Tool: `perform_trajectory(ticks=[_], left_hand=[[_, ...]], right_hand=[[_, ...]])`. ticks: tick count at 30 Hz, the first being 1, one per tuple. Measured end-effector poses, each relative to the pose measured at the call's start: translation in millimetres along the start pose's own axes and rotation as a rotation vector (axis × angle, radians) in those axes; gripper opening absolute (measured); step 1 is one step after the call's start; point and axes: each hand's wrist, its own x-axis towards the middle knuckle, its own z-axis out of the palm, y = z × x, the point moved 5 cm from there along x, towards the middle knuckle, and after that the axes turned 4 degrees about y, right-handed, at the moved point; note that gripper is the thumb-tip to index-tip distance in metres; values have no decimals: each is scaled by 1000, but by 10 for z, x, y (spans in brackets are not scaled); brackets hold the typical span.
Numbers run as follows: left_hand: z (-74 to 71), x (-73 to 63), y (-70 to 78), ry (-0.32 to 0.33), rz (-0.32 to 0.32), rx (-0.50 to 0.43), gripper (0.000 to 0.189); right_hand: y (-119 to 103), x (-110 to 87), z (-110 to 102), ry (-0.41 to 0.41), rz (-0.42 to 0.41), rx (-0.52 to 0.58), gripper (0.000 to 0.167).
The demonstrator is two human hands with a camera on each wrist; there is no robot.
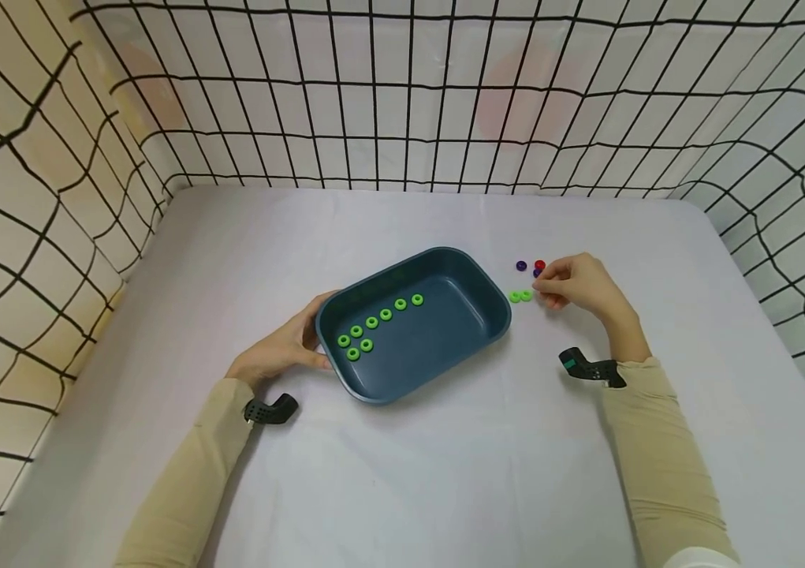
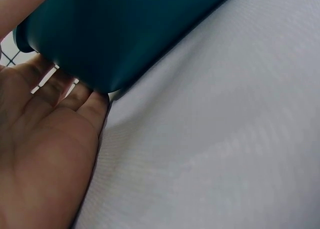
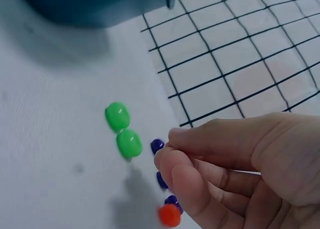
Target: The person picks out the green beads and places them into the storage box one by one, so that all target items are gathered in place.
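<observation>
A dark teal tray (image 1: 419, 363) stands at an angle on the white table, with several green rings (image 1: 371, 323) lying inside toward its left end. My left hand (image 1: 281, 347) grips the tray's left end; in the left wrist view its fingers (image 2: 77, 96) reach under the rim. To the right of the tray, my right hand (image 1: 583, 288) is low over the table, thumb and forefinger tips close together. I cannot tell whether they pinch anything. Two green rings (image 3: 130, 143) lie just left of the fingertips. Small purple pieces (image 3: 161, 180) and a red piece (image 3: 170, 215) lie beside the fingers.
Black wire mesh (image 1: 409, 87) rises along the back and both sides of the table (image 1: 416, 489). Each wrist wears a black device, one on the left (image 1: 270, 409) and one on the right (image 1: 590, 368).
</observation>
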Motion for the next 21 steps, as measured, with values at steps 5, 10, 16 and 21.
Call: perform_trajectory(ticks=[5,10,16,21], left_hand=[[-3,11,-5,-7,16,-1,111],[-9,3,-19,1,15,1,112],[-2,2,-15,3,8,6,114],[-8,5,-16,3,8,12,113]], right_hand=[[84,59,22,-7,-32,-26,26],[88,85,71,-15,-44,-18,29],[86,80,101,-18,-9,-14,28],[75,80,103,-16,11,-17,26]])
